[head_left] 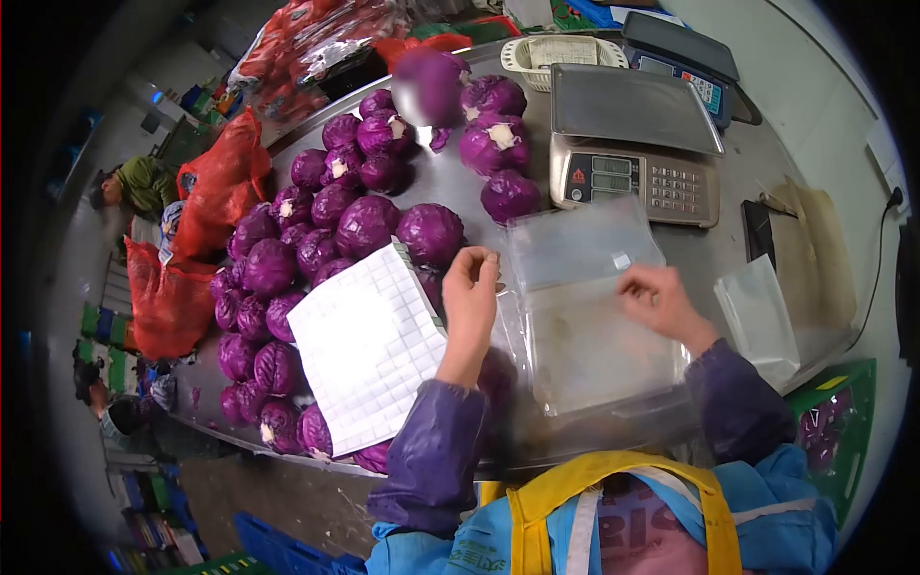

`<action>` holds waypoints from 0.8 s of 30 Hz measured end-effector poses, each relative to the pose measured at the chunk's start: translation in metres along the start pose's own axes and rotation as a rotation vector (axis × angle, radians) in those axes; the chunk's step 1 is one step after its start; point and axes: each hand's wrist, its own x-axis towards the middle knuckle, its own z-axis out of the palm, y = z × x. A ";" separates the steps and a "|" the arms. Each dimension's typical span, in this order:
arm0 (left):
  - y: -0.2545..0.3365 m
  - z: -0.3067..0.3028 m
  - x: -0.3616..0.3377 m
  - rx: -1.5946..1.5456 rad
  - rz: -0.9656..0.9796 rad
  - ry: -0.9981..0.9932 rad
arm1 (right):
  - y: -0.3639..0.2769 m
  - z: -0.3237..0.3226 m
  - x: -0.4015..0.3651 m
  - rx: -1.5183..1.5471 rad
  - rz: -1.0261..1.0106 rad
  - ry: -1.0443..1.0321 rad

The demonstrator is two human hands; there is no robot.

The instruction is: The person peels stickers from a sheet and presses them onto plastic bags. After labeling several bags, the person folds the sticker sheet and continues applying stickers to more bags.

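Observation:
My left hand [470, 307] is raised at the right edge of a sheet of white square labels [364, 350], its thumb and fingertips pinched together. Whatever may be between them is too small to make out. Over a stack of clear plastic bags [594, 355], my right hand [661, 302] has its fingers curled in and slightly blurred; I cannot see what they hold. A small white label [622, 260] lies on the upper part of the top bag, just beyond the right fingertips. The label sheet rests on several red cabbages [369, 225].
Behind the bags stands a digital scale [637, 144], with a second scale [685, 72] and a white basket [563, 56] farther back. More clear bags [757, 316] lie to the right. Red mesh sacks [225, 187] and people are at the left; a green crate [839, 431] is at lower right.

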 end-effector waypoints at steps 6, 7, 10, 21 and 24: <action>0.027 -0.065 -0.005 0.826 0.446 0.122 | 0.046 0.013 0.003 -0.907 -0.493 -0.505; 0.017 -0.075 -0.004 0.968 0.381 0.118 | 0.050 0.007 0.011 -1.077 -0.395 -0.384; -0.014 -0.089 -0.008 1.038 0.163 0.207 | 0.046 -0.002 0.040 -1.213 -0.117 -0.252; -0.012 -0.107 -0.006 0.256 -0.285 0.055 | 0.025 0.086 0.089 -0.385 -0.106 -0.309; 0.000 -0.102 -0.016 0.157 -0.232 0.052 | -0.009 0.144 0.080 -0.012 -0.106 -0.338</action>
